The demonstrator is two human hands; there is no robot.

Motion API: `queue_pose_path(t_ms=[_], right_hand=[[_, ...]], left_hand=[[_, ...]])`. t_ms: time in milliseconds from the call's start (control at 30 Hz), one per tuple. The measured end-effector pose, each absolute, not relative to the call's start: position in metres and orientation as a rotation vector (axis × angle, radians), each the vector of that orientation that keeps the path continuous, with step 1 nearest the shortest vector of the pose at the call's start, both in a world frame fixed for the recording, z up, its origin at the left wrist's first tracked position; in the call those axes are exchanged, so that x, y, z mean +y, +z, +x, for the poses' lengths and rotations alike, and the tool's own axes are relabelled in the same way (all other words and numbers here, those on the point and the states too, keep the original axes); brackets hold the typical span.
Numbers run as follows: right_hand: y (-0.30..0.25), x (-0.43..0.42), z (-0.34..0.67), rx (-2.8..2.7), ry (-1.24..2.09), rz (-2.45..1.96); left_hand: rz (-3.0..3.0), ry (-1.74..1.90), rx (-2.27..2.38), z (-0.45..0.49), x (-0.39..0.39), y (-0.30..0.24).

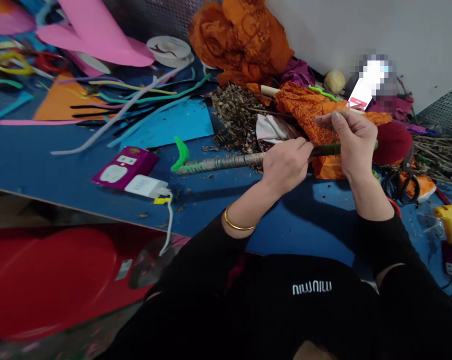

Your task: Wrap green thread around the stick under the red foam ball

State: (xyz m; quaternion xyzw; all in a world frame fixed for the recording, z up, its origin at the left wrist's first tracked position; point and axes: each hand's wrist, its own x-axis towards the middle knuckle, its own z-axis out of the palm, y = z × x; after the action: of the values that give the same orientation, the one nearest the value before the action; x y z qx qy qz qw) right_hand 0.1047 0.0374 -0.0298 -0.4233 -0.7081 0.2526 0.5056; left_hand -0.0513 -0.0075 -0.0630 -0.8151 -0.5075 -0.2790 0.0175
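A long stick [222,163] wrapped in grey-brown cord with darker bands is held level above the table. A bright green fuzzy pipe cleaner [180,154] curls up from its left end. My left hand [288,164] is closed around the stick near its middle. My right hand [357,140] is at the stick's green-wrapped right part, thumb and fingers pinched on a thin green strand [336,141] that reaches down to the stick. The strand's end is hidden in the fingers. Behind the hands lies an orange patterned cloth [303,107].
On the blue table [196,215] are a purple box [126,165], a white charger [145,186] with cable, pipe cleaners [124,107], dried plant bits [235,107], a lit phone [366,82], black scissors [402,185] and a yellow glue gun [451,222]. A red stool [53,280] stands below left.
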Motion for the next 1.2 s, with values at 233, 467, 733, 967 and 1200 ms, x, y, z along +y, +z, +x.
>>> queue_pose_path(t_ms=[233, 467, 733, 967, 1200], right_hand=[[-0.029, 0.034, 0.106, -1.620, 0.695, -0.930], [-0.029, 0.026, 0.105, -1.639, 0.690, -0.960], [-0.041, 0.046, 0.107, -1.688, 0.694, -1.061], [-0.048, 0.056, 0.112, -1.634, 0.775, -1.070], [-0.050, 0.058, 0.110, -1.599, 0.833, -1.095]], left_hand=[[-2.540, -0.966, -1.651, -0.055, -0.004, -0.068], [-2.549, -1.139, -1.648, -0.061, 0.002, -0.073], [-2.575, -0.787, -1.502, -0.052, -0.006, -0.066], [-2.497, -0.767, -1.274, -0.050, -0.006, -0.071], [-2.453, -0.764, -1.213, -0.049, -0.005, -0.076]])
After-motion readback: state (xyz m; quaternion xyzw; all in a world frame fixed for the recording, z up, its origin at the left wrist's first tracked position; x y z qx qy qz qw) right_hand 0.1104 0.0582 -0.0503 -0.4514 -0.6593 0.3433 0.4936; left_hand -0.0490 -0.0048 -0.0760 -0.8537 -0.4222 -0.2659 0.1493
